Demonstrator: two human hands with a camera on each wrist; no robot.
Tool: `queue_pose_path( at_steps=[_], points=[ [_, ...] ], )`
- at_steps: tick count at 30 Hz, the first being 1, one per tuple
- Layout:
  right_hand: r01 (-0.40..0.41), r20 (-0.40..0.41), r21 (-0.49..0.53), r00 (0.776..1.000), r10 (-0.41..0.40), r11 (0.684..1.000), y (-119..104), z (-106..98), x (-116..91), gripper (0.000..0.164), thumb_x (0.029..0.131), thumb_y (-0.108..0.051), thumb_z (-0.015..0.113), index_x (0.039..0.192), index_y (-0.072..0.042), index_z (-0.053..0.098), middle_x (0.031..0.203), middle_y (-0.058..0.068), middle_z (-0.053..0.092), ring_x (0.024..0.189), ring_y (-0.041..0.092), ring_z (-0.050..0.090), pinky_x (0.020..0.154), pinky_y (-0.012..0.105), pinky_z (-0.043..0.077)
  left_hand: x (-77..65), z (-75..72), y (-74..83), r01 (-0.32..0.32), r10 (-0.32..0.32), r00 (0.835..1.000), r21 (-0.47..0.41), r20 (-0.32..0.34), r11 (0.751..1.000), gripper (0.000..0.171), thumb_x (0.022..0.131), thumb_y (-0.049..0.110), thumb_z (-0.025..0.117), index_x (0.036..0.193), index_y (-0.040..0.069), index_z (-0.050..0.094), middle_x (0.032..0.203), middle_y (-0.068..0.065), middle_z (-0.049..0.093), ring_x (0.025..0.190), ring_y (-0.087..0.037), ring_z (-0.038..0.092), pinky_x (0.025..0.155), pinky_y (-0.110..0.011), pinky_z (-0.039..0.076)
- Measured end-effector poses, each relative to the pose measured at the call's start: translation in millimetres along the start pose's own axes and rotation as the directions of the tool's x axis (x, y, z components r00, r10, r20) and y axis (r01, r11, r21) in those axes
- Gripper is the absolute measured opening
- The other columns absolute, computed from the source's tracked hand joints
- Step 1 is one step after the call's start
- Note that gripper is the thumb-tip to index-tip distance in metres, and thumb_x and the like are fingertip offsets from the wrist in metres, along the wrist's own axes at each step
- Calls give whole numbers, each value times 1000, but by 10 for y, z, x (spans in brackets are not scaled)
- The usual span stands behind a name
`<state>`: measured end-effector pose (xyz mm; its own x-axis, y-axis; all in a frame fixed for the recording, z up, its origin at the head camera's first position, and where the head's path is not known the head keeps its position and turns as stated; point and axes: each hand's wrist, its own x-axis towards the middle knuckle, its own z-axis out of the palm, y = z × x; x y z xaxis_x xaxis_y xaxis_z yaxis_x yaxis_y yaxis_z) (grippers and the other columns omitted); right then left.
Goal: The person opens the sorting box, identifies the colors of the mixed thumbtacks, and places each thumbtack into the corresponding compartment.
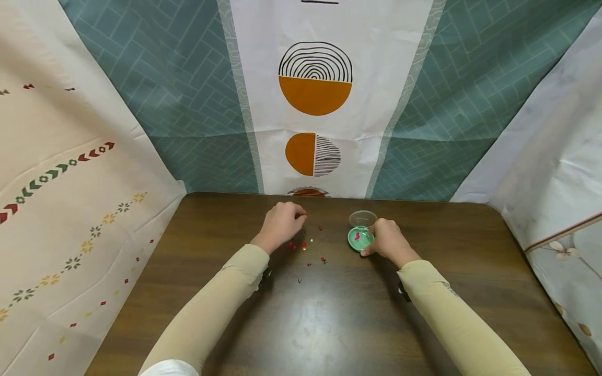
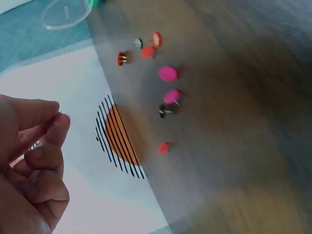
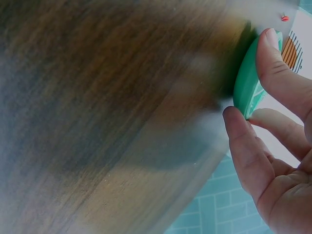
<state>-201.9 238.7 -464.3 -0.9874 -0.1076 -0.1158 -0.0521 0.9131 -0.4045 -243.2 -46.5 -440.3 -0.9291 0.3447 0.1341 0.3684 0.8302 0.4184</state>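
Observation:
My left hand (image 1: 280,222) hovers over the table to the left of scattered thumbtacks. Its thumb and index fingertips meet and the other fingers curl in; nothing shows between them. In the left wrist view lie pink thumbtacks (image 2: 168,73), red ones (image 2: 164,147), orange-red ones (image 2: 156,39) and a dark metallic one (image 2: 165,110). My right hand (image 1: 388,241) grips the side of a round green case (image 3: 247,80), thumb on its rim and fingers at the opposite edge. The case's clear lid (image 1: 362,219) stands open towards the back. Pink thumbtacks (image 1: 357,236) lie inside.
A brown wooden table (image 1: 301,334) lies beneath both hands. Patterned cloth (image 1: 315,120) hangs behind its far edge, and more cloth (image 1: 84,209) hangs along the left side. Small loose tacks (image 1: 323,259) are spread between the hands.

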Motion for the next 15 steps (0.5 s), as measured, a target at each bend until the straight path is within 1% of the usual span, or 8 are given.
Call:
queue_pose_path(
  at_steps=[2,4,7,11,15],
  points=[
    [-1,0,-2,1000,1,1000,-3,-1,-2,63,49,-34,92,97,0,71,100,13,70,83,25,59,76,40,49,-52,-12,-27,3,-3,1000,10,29,1000,15,88,27,61,93,21,74,89,8,71,71,-6,61,61,-28,50],
    [-4,-2,0,1000,4,1000,-9,-1,1,63,48,-34,92,97,0,71,99,13,71,83,24,59,76,40,49,-112,-4,-46,6,-7,998,17,62,1000,14,88,28,62,89,21,74,86,8,70,67,-6,60,59,-28,49],
    [-1,-4,2,1000,1,1000,-21,0,1,64,48,-34,92,98,1,71,101,15,70,84,25,60,77,40,49,-218,21,-59,26,-30,993,36,112,999,15,87,26,62,80,20,73,74,8,67,56,-7,55,52,-27,44],
    [7,-6,0,1000,-7,1000,-25,1,-5,66,48,-34,92,100,2,70,104,16,69,88,27,61,79,42,50,-365,91,-54,60,-69,982,56,174,997,21,87,25,62,68,19,70,57,9,58,48,-7,48,45,-28,39],
    [6,-9,-2,1000,-6,1000,-30,1,-10,66,48,-34,92,100,1,71,104,16,70,88,28,61,79,42,49,-491,171,-5,85,-93,969,48,231,995,27,85,29,66,59,21,67,51,12,52,47,-7,47,44,-28,37]
  ],
)
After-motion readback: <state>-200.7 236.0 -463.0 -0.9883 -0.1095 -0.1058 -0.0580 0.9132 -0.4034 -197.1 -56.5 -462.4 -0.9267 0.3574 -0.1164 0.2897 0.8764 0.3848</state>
